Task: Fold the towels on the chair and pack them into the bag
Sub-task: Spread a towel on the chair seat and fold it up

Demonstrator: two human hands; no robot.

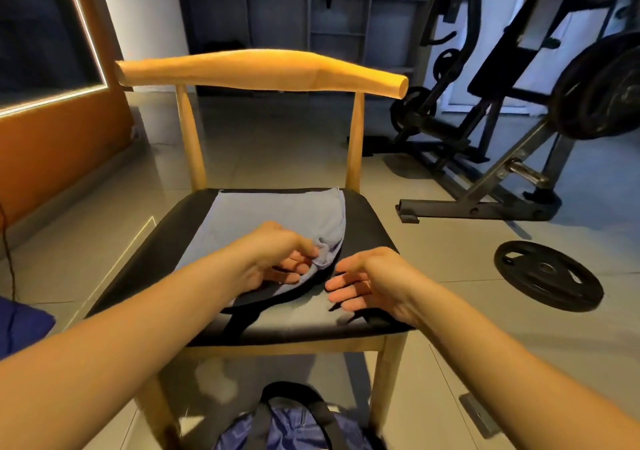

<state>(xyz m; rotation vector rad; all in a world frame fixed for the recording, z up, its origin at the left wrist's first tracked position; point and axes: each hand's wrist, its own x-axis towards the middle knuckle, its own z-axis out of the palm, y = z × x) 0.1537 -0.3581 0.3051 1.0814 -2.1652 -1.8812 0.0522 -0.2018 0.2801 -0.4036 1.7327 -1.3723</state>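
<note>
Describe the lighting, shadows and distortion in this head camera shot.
Head view: dim room, warm light on the chair backrest, a glaring light strip upper left; the wide-angle lens bows the backrest; the left hand and right hand cast dark shadows on the seat; the bag at the bottom looks blurred.

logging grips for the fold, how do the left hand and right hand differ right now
The left hand pinches a corner of the light blue towel; the right hand holds nothing. The left hand's fingers are curled round the cloth, while the right hand's fingers are straight and open. The left hand is over the towel; the right hand is beside it, above the bare black seat. Both reach out over the seat.
</note>
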